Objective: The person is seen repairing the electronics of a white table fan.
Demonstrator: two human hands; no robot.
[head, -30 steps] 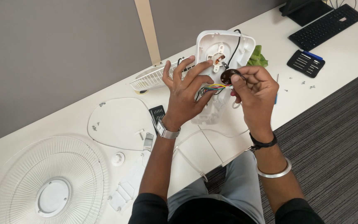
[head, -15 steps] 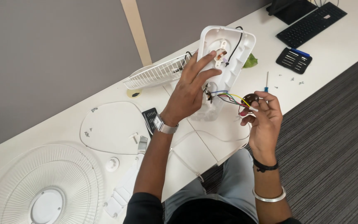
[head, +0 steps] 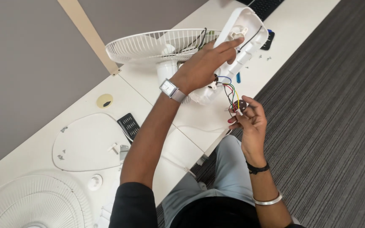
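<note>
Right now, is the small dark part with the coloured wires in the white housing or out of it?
Out. The right hand holds the dark part below the white housing; only coloured wires join them.

Coloured wires (head: 230,90) bar the gap below the housing (head: 237,40) — right side open.

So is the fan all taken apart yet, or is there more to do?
Partly. Done: one grille lies off on the table, with a round plate and loose small parts. In hand: the left hand steadies the open white housing, while the right hand holds a small dark part on coloured wires. Left: those wires still join it to the housing.
</note>
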